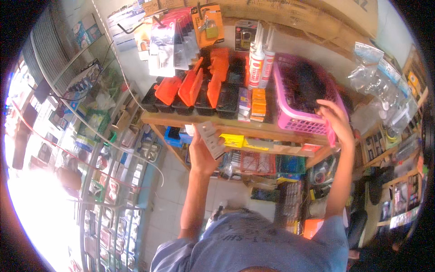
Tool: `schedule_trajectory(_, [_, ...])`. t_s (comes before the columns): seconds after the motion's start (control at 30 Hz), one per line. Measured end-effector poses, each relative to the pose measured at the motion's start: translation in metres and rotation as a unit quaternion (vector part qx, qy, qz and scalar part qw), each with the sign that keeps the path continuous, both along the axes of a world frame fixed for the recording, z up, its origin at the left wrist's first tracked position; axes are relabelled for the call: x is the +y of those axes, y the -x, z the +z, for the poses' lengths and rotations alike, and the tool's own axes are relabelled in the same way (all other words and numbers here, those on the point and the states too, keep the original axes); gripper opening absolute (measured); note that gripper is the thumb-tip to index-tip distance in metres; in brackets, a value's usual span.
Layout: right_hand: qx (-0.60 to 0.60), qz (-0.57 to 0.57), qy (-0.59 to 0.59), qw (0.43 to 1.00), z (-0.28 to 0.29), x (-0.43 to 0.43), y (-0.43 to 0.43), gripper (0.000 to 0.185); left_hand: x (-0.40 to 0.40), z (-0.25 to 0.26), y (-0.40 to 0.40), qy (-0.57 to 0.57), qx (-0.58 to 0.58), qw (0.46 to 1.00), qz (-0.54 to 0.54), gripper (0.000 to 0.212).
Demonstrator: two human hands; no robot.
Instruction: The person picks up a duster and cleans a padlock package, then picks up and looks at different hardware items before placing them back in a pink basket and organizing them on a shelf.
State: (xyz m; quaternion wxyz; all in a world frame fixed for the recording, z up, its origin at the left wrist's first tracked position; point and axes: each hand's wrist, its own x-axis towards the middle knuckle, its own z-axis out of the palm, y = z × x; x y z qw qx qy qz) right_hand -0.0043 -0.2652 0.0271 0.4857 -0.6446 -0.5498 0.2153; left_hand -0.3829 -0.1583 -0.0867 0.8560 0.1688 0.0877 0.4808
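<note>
My left hand (203, 153) grips a small flat grey-white card or packet (210, 140) with printed pictures, in front of the wooden shelf's (190, 122) edge. At the right front corner of a pink plastic basket (283, 117), my right hand (334, 122) reaches over the rim with bent fingers. A pink strip (330, 134) hangs by its palm; I cannot tell whether it is held or belongs to the basket. Inside the basket lie dark items (309, 85), too blurred to name.
Black bins with orange lids (193, 88), small orange boxes (258, 105) and silicone sealant tubes (256, 68) stand on the shelf. Above hang a carded padlock (211, 30) and clear blister packs (163, 51). Glass-fronted shelving (112, 190) stands left; plastic bags (377, 81) hang right.
</note>
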Motion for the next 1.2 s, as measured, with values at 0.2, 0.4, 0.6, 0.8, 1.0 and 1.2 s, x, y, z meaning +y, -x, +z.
schedule_trajectory(0.2, [-0.021, 0.052, 0.117, 0.991, 0.004, 0.032, -0.015, 0.022, -0.007, 0.000, 0.011, -0.083, 0.006, 0.996, 0.036, 0.041])
schedule_trajectory(0.4, [-0.290, -0.191, -0.032, 0.937, 0.039, 0.004, 0.066, 0.035, 0.000, -0.008, 0.027, -0.122, 0.046, 0.990, 0.048, 0.041])
schedule_trajectory(0.6, [0.000, 0.194, -0.035, 0.980, 0.010, -0.007, 0.179, 0.041, 0.000, -0.005, 0.017, -0.160, 0.170, 0.961, 0.150, 0.050])
schedule_trajectory(0.8, [-0.069, 0.231, -0.118, 0.963, -0.034, 0.048, 0.225, 0.041, -0.011, 0.045, -0.009, -0.333, 0.280, 0.863, 0.258, 0.047])
schedule_trajectory(1.0, [0.092, 0.306, -0.175, 0.931, 0.025, 0.070, 0.222, 0.042, -0.009, 0.117, 0.012, -0.398, 0.311, 0.821, 0.266, 0.055])
schedule_trajectory(1.2, [0.182, 0.331, -0.182, 0.908, 0.092, 0.081, 0.226, 0.034, -0.004, 0.184, 0.015, -0.468, 0.265, 0.800, 0.266, 0.060])
